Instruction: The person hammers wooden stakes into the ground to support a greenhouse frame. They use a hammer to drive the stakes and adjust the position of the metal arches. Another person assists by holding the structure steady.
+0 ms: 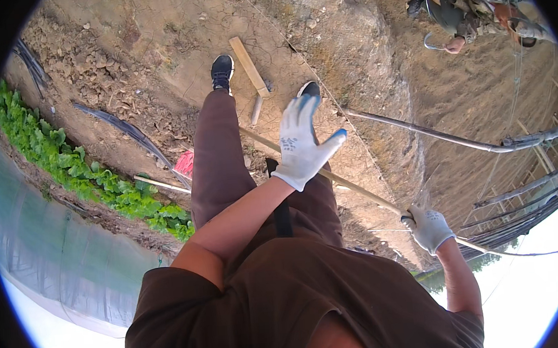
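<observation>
My left hand (299, 143), in a white glove with blue fingertips, is open, with the fingers stretched up and the thumb spread to the right. Behind it passes a long thin wooden pole (371, 196), slanting from between my legs down to the far right. My right hand (429, 228), gloved the same way, is closed around this pole. My left palm does not grip it. On the ground between my shoes lie a squared wooden block (248, 66) and a short greyish stick (256, 109); whether they join the pole, I cannot tell.
Leafy green plants (91, 171) grow in a row at left, beside plastic sheeting (57, 235). Dark tubing (127, 129) and a red bundle (185, 163) lie nearby. A bent pole (431, 131) and a stick frame (520, 193) stand at right. Upper right, a person's hand (455, 44) holds a curved tool.
</observation>
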`<action>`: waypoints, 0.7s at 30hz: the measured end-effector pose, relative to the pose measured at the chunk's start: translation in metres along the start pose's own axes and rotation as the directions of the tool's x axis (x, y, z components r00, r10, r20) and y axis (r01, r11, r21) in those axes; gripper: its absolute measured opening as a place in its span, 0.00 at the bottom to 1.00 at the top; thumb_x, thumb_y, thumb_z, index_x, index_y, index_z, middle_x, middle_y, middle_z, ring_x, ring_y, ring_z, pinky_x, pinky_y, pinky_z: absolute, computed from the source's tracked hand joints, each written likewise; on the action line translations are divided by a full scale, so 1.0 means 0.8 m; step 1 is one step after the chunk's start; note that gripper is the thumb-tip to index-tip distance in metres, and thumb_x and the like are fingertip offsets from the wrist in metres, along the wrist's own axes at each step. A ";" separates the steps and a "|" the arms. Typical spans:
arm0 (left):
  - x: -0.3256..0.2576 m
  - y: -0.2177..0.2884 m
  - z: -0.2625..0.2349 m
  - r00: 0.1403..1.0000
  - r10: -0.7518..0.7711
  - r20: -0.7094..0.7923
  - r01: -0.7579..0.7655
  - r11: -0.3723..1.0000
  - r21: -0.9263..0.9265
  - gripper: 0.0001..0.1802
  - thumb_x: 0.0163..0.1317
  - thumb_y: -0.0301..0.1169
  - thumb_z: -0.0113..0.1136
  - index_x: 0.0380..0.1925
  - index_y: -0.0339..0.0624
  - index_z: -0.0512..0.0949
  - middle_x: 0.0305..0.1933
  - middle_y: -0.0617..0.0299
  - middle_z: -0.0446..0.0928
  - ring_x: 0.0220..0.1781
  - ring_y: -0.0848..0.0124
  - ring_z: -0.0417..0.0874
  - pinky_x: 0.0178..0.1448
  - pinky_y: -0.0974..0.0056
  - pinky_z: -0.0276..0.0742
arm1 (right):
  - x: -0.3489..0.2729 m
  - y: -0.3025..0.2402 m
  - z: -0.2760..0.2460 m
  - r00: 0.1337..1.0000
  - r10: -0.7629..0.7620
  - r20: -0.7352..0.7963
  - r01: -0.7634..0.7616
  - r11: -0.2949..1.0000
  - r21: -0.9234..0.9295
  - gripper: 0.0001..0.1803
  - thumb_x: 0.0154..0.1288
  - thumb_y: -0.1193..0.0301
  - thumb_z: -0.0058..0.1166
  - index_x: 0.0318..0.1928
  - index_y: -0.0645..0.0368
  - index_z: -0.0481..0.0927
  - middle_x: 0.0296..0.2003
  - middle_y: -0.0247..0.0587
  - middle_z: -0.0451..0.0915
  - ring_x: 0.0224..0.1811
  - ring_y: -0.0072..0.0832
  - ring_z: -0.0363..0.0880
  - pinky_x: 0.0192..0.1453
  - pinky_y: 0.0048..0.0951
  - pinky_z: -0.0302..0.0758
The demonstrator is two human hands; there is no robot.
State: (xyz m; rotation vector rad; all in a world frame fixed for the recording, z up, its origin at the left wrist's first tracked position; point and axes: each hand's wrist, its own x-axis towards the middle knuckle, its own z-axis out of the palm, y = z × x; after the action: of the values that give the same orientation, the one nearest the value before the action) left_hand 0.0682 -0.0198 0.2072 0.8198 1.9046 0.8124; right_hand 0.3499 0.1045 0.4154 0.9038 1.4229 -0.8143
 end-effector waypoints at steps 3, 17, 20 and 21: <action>0.006 -0.085 0.026 0.550 -0.835 0.028 0.685 0.432 -0.586 0.58 0.59 0.50 0.78 0.78 0.31 0.55 0.75 0.40 0.67 0.78 0.52 0.68 0.81 0.52 0.62 | -0.011 -0.002 -0.001 0.995 0.100 -0.001 -0.100 0.993 0.062 0.14 0.81 0.57 0.49 0.48 0.54 0.75 0.37 0.55 0.87 0.42 0.59 0.85 0.47 0.57 0.78; 0.176 -0.194 0.246 0.589 -0.671 0.450 0.744 0.233 -0.627 0.25 0.77 0.46 0.59 0.67 0.48 0.73 0.45 0.64 0.78 0.35 0.74 0.80 0.32 0.65 0.81 | 0.050 -0.039 -0.012 0.950 0.230 0.212 -0.313 0.681 0.662 0.11 0.81 0.66 0.51 0.50 0.63 0.78 0.24 0.35 0.75 0.25 0.22 0.74 0.31 0.32 0.73; 0.258 -0.315 0.230 0.815 -0.545 0.198 0.570 0.814 -0.106 0.23 0.75 0.41 0.55 0.68 0.56 0.75 0.59 0.54 0.81 0.51 0.58 0.86 0.52 0.54 0.83 | 0.106 -0.032 -0.008 0.956 0.233 0.179 -0.293 0.706 0.645 0.11 0.81 0.65 0.51 0.47 0.62 0.77 0.23 0.40 0.76 0.24 0.29 0.76 0.31 0.36 0.73; 0.286 -0.345 0.221 0.879 -0.460 0.125 0.437 0.882 0.175 0.24 0.74 0.37 0.54 0.70 0.60 0.74 0.66 0.50 0.80 0.57 0.49 0.86 0.62 0.48 0.81 | 0.121 -0.026 -0.002 0.958 0.235 0.167 -0.288 0.746 0.601 0.11 0.81 0.65 0.51 0.46 0.62 0.77 0.24 0.43 0.77 0.25 0.33 0.78 0.32 0.38 0.74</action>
State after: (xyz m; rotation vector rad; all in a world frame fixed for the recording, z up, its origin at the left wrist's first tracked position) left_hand 0.0760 0.0430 -0.1876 0.4731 1.9132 0.3150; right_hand 0.3315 0.1026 0.3182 1.5208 0.9147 -1.1133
